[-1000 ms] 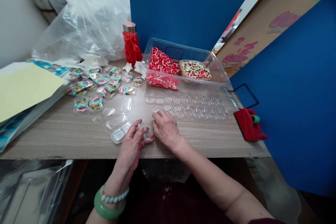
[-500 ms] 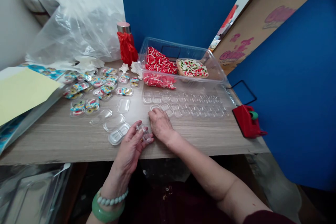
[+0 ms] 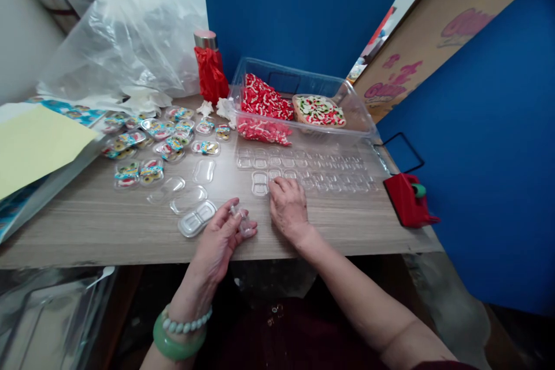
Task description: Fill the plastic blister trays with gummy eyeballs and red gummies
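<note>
My left hand (image 3: 223, 235) is closed around a small stack of clear plastic containers (image 3: 244, 224), just above the table's front part. My right hand (image 3: 289, 203) rests over the front row of clear twin-cup containers, fingers curled and close together; its fingertips hide whatever is under them. Just left of those fingers lies a clear twin-cup container (image 3: 260, 183). Beside my left hand sits a thicker clear container (image 3: 196, 219), perhaps a stack. Past it lie loose clear lids (image 3: 189, 199). Another row of containers (image 3: 299, 158) runs behind the front one.
Several filled, labelled packs (image 3: 171, 147) lie at the left. A clear bin (image 3: 364, 118) at the back holds red-and-white candy (image 3: 264, 101) and a tub (image 3: 318, 111). A red tape dispenser (image 3: 407, 199) stands at right, a red-wrapped flask (image 3: 210, 72) behind, yellow paper (image 3: 39, 153) at left.
My right hand has moved right along the front row, uncovering the container at its left end. My left hand still holds the clear containers and has barely shifted.
</note>
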Demonstrator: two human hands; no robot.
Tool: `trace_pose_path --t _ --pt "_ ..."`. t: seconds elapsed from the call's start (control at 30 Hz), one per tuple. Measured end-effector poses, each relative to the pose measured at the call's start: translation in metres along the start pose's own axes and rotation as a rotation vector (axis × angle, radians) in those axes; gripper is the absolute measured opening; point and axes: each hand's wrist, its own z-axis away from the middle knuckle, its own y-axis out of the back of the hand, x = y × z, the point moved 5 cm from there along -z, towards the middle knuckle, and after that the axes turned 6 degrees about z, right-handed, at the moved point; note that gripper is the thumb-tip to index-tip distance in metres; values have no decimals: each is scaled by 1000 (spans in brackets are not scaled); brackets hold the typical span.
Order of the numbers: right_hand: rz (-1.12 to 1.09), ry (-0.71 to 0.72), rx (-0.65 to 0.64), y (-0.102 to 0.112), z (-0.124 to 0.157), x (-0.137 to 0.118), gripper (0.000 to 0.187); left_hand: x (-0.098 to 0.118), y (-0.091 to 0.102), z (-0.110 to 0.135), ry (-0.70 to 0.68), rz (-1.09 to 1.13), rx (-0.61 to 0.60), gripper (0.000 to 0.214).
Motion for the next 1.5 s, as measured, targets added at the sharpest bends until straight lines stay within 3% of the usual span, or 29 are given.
trace_pose_path --t 0.17,0.3,0.4,0.53,0.7,0.83,0.9,1.0,1.1,1.17,1.23,1.3,1.5 --pt "24 3 -76 -10 5 6 21 -2 -7 -2 20 15 -22 57" --pt "-90 -28 -28 5 7 1 28 2 -8 0 -13 43 11 57" --pt "-377 -6 -20 17 13 -12 27 4 -7 -1 -57 51 21 59" --pt "-837 34 -146 21 23 -39 15 4 -4 -5 -115 91 45 56" --pt "-1380 -327 -392 1 28 -46 1 6 -1 -3 -118 47 62 55" --pt "-1628 -471 -546 -3 24 -47 13 8 2 1 -109 31 71 56" --pt "-1605 -455 -526 1 19 -47 13 10 4 1 -133 52 67 54" --pt "-1382 -392 -344 6 8 -44 11 12 9 1 -141 48 74 49" --pt "-829 -189 -63 14 -2 -48 17 13 12 1 -129 30 93 49" --pt "-444 -1 39 15 -7 -60 19 16 15 2 -150 29 120 50" --pt "-187 122 32 7 -11 -73 18 19 19 2 -178 26 146 50" --pt "-66 164 -26 -4 -17 -80 17 22 21 3 -194 24 156 49" --pt "-1 41 -140 -30 -34 -78 20 22 24 4 -158 39 123 45"
